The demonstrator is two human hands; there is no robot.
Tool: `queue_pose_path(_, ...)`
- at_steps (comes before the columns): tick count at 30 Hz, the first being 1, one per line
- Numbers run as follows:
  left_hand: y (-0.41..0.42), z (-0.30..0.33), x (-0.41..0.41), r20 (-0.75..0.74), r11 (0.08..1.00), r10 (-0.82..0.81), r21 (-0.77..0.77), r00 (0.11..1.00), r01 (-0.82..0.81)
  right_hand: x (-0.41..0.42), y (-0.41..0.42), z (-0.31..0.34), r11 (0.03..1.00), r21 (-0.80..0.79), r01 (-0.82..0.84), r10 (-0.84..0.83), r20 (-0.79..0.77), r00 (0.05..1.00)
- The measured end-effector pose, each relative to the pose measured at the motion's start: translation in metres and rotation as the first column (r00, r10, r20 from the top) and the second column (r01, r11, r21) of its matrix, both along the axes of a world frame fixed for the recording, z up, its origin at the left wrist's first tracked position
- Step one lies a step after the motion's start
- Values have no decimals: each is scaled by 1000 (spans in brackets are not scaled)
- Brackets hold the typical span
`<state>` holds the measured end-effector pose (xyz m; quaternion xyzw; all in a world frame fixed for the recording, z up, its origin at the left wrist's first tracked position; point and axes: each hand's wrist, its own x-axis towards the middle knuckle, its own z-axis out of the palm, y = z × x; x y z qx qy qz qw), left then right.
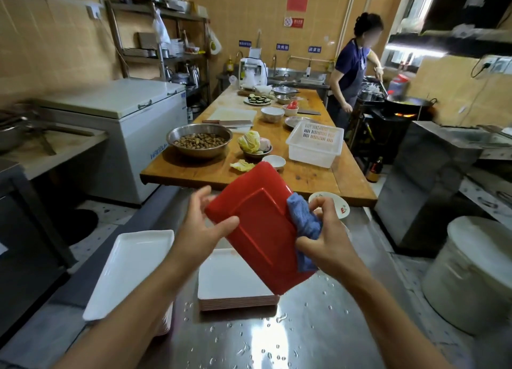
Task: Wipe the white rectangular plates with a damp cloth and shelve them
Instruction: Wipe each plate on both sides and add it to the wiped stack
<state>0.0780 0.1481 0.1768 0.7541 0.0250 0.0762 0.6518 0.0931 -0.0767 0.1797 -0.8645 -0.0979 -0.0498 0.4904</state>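
Plate (260, 227) held at frame centre, red underside up, long axis running upper left to lower right. Left hand (205, 230) gripped its left edge. Right hand (324, 238) pinched blue cloth (304, 224) against right edge. Stack (235, 285) lay directly below.

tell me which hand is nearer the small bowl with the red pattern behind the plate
Right. The right hand, gripping the blue cloth, sits just in front of the bowl; the left hand holds the far edge of the red plate.
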Motion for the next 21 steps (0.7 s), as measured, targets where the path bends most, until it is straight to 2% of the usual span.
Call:
queue_pose_path(2,7,25,4,48,979,-120,169,992,110,0,-11,7,994,-52,-94,94,1,996)
queue_pose_path(3,8,36,7,17,952,-208,235,978,198,0,-16,10,987,-79,-144,144,0,990)
queue_pose_path(5,4,48,12,-68,890,-357,276,932,362,2,-22,17,970,-108,-217,217,-16,976)
queue_pose_path(7,-2,46,14,-46,866,-425,270,904,421,4,-25,21,959,-117,-257,255,-27,966)
queue_pose_path(9,-5,41,13,16,885,-424,217,905,411,5,-25,25,955,-153,-254,259,13,966)
queue_pose_path(12,-7,35,15,71,924,-379,83,923,373,7,-13,31,945,-267,-188,241,183,953)
queue_pose_path(15,-16,32,18,116,940,-338,90,934,329,12,19,40,935,-326,-142,263,365,893)
queue_pose_path(17,-20,33,17,148,951,-302,114,942,287,15,39,47,926,-356,-121,277,427,861)
queue_pose_path(21,-5,33,15,133,967,-253,-6,958,256,23,43,40,909,-408,-81,291,483,826)
